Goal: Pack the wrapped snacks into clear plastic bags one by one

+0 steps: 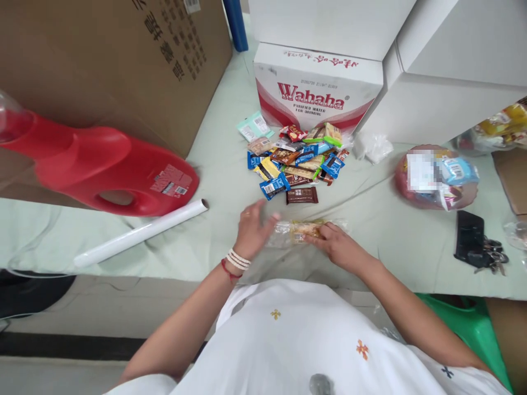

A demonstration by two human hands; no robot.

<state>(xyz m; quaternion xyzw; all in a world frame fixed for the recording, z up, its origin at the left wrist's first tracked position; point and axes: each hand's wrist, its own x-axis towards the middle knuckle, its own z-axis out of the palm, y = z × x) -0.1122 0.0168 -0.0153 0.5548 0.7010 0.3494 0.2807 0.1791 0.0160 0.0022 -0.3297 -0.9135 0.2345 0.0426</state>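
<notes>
On the table close to my body lies a clear plastic bag (pixel 282 235) with a yellowish wrapped snack (pixel 303 229) in or on it. My right hand (pixel 337 244) pinches the snack from the right, its fingers closed on the wrapper. Left of the bag, my left hand (pixel 253 230) hovers with fingers apart, slightly blurred, holding nothing; its thumb is near the bag's left end. Just beyond the hands sits a pile of small wrapped snacks (pixel 294 159) in blue, brown, yellow and red. A dark brown snack packet (pixel 302 195) lies at the pile's near edge.
Behind the pile stands a white and red water carton (pixel 317 93). A red detergent bottle (pixel 102 164) and a white roll (pixel 144 233) lie left, beside a large brown box (pixel 115 66). To the right are a bowl of packets (pixel 436 176), a black phone (pixel 469 237) and keys (pixel 494 258).
</notes>
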